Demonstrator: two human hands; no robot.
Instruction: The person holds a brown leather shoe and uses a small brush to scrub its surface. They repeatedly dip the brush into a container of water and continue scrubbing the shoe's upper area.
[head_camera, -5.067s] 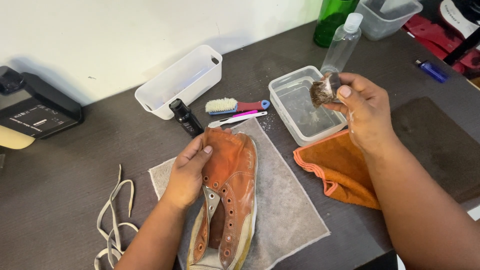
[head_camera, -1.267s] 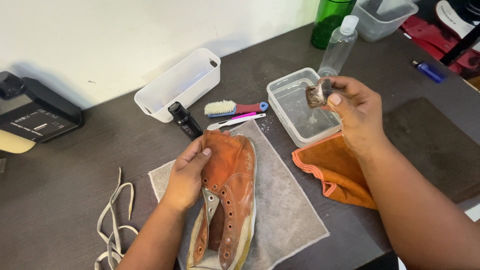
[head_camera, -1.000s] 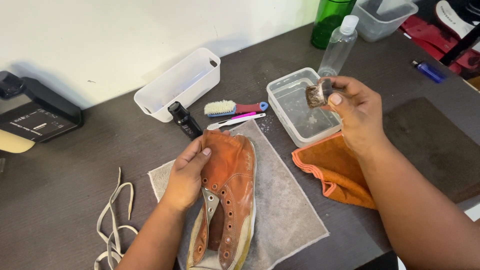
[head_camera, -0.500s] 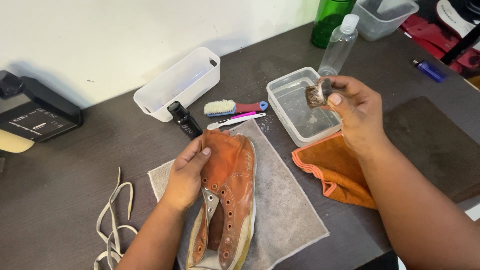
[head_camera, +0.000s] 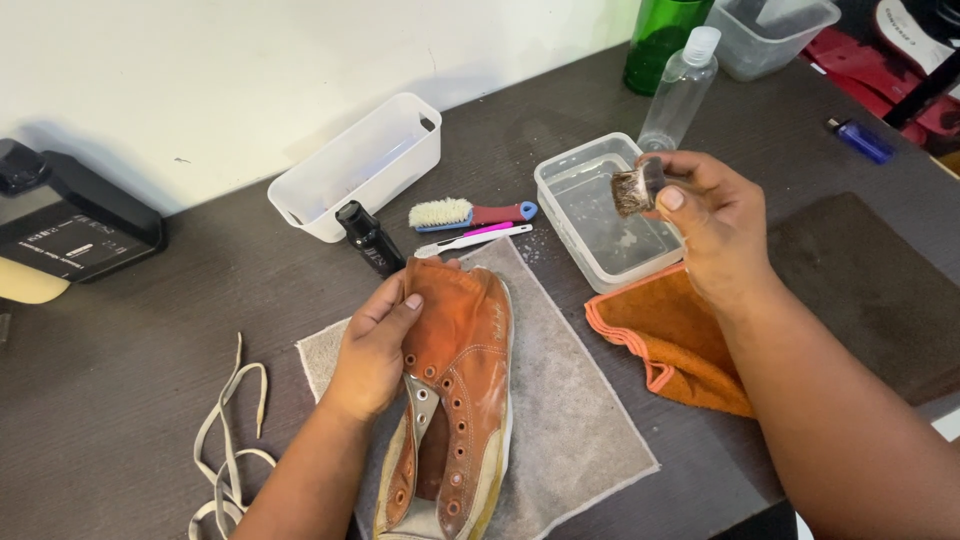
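An orange high-top shoe (head_camera: 465, 380) without laces lies on a grey towel (head_camera: 575, 420) on the dark table. My left hand (head_camera: 378, 345) grips its upper near the toe, thumb on top. My right hand (head_camera: 715, 220) holds a small wet brush (head_camera: 632, 190) with brown bristles, lifted above a clear plastic tub of water (head_camera: 600, 215). The bristles point left, toward the tub.
An orange cloth (head_camera: 675, 340) lies under my right forearm. Behind the shoe are a black bottle (head_camera: 368, 238), a white-bristled brush (head_camera: 470, 213), a toothbrush (head_camera: 475, 238) and a white bin (head_camera: 360, 165). Loose laces (head_camera: 232, 440) lie left. A clear bottle (head_camera: 680, 90) and green bottle (head_camera: 660, 35) stand behind.
Almost nothing differs. My right hand keeps the small brush over the tub, a little lower than five seconds ago. My left hand stays on the shoe.
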